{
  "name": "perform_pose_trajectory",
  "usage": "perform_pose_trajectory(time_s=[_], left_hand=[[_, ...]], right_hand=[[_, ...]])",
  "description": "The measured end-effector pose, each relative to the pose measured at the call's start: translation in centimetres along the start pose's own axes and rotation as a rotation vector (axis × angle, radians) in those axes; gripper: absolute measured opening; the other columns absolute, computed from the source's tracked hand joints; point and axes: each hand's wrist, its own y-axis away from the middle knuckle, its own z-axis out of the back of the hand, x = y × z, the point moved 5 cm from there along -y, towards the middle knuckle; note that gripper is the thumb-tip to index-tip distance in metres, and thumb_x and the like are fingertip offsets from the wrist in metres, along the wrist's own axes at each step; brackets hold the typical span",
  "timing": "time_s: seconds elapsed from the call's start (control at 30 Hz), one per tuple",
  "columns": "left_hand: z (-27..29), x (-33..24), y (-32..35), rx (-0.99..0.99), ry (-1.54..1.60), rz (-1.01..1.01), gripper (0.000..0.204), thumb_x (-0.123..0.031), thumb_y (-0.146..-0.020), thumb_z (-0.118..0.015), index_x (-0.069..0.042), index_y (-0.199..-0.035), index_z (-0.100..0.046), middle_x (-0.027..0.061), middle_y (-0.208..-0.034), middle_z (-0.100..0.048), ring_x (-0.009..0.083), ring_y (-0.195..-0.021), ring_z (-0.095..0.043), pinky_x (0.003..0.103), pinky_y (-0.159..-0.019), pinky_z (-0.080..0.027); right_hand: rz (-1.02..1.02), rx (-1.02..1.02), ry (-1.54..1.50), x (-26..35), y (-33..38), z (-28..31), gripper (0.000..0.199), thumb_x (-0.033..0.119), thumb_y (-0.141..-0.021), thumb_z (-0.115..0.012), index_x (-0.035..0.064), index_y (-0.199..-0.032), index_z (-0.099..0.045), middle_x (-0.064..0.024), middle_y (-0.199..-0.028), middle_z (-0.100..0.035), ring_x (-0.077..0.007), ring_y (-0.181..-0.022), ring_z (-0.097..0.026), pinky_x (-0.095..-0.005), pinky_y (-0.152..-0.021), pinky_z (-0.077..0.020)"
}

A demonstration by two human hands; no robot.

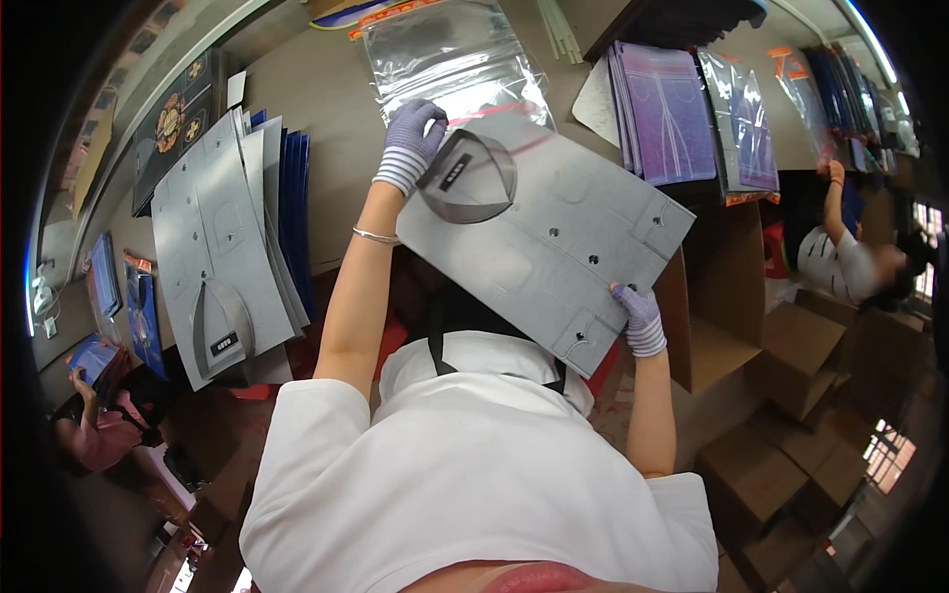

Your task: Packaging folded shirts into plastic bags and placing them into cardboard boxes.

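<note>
A grey flat shirt-shaped panel point(578, 212), with a collar, pockets and dark buttons, is tilted in front of me. Its collar end points to the far left. My right hand point(641, 318), in a purple and white striped glove, grips its near right edge, thumb on top. A clear plastic bag point(445, 59) with an orange top edge lies flat beyond, partly under the panel. My left hand point(412, 143), gloved alike, has its fingers curled in beside the collar at the bag's near edge; what they pinch is hidden.
Grey shirt-shaped panels point(213, 237) stand stacked at the left, beside blue ones point(295, 208). Purple packs point(667, 114) stand at the back right. An open cardboard box point(727, 316) is by my right arm, with more boxes point(756, 460) behind. Other people work at far left and right.
</note>
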Motion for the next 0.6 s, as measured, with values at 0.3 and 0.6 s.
perform_pose_trajectory(time_s=[0.3,0.6], left_hand=[[0.5,2.1,6.6,-0.235,-0.086,0.172,0.028,-0.009,-0.068,-0.065,-0.003,-0.094,-0.056,0.0137,-0.089,-0.058,0.0283,-0.084,-0.056,0.035,-0.077,-0.045],[1.3,3.6,9.5,-0.423,-0.062,0.281,0.015,-0.004,-0.072,-0.063,-0.001,-0.086,-0.060,0.0115,-0.077,-0.059,0.0249,-0.069,-0.058,0.032,-0.065,-0.047]], right_hand=[[0.098,-0.140,0.036,-3.1,-1.0,1.6,0.040,0.018,-0.073,-0.067,0.0008,-0.106,-0.052,-0.0030,-0.093,-0.055,-0.0124,-0.081,-0.051,-0.0267,-0.073,-0.0430],[0.045,-0.146,-0.300,-5.0,1.0,-0.9,0.055,0.017,-0.070,-0.070,0.0014,-0.116,-0.044,-0.0075,-0.105,-0.052,-0.0193,-0.092,-0.051,-0.0328,-0.083,-0.0434]])
